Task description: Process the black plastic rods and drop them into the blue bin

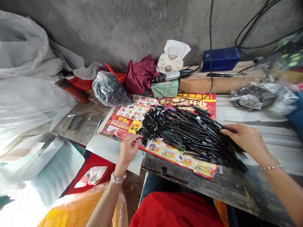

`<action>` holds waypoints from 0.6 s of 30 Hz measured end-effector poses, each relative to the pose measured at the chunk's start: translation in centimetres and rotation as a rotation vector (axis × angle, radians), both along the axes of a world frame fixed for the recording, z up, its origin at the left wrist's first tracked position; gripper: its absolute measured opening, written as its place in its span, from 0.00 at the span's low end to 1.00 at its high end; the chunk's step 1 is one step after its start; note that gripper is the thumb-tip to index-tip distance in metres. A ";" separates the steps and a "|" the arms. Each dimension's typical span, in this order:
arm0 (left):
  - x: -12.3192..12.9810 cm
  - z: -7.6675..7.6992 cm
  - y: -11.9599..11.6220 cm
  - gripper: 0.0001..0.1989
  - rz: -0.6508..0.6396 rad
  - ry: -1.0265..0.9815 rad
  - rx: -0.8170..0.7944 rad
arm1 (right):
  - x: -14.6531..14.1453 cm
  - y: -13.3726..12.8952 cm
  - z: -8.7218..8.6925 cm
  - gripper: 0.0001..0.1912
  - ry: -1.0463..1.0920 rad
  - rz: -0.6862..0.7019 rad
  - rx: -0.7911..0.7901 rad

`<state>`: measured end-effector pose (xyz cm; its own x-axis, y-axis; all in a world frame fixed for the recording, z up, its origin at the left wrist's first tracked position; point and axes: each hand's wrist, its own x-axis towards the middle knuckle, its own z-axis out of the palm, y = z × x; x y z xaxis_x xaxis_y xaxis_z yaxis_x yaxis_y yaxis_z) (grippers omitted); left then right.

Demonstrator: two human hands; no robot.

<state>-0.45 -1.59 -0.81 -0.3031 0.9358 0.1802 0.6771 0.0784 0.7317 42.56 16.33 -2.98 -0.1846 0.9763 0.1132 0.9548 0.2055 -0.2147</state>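
on the printed flyer (pixel 111 126), hands (pixel 134 141) (pixel 230 130) touch black sticks (pixel 187 126) by a concrete wall (pixel 132 25).

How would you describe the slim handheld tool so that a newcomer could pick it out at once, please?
Start at the heap of black pieces, then look behind it to the pale green box. The tool lies across that box's top. Unlike the maroon cloth and tissue pack near it, it is a rod with black ends and a shiny silver middle.
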 end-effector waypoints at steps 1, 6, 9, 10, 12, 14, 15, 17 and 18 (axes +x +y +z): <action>-1.1 -0.2 0.5 0.09 0.036 0.072 -0.005 | 0.1 -0.1 0.2 0.11 -0.002 -0.022 -0.008; -3.3 -1.9 2.8 0.15 0.034 0.214 -0.100 | 0.3 -0.8 1.3 0.12 0.008 -0.089 0.017; -2.7 -2.9 3.7 0.12 0.018 0.206 -0.098 | 0.3 -1.2 2.0 0.14 -0.002 -0.115 0.075; -2.6 -3.1 3.9 0.12 0.014 0.203 -0.098 | 0.3 -1.3 2.3 0.14 0.004 -0.127 0.097; -2.4 -3.3 4.4 0.12 0.010 0.195 -0.094 | 0.4 -1.6 3.0 0.14 0.042 -0.158 0.151; -2.1 -2.7 4.8 0.13 0.008 0.182 -0.083 | 0.5 -2.3 3.8 0.15 0.144 -0.200 0.218; -1.8 -1.9 4.8 0.13 0.006 0.177 -0.073 | 0.6 -2.9 4.3 0.16 0.245 -0.234 0.244; -0.4 0.5 4.0 0.13 -0.019 0.128 -0.046 | 0.7 -4.9 5.3 0.19 0.525 -0.331 0.264; 0.5 2.2 3.0 0.13 -0.056 0.085 -0.031 | 0.7 -6.2 5.8 0.20 0.678 -0.382 0.248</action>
<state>0.07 1.43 1.35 -0.2348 0.9565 0.1733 0.7404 0.0604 0.6695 43.28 10.12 2.80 0.3420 0.8900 0.3015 0.6472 0.0095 -0.7622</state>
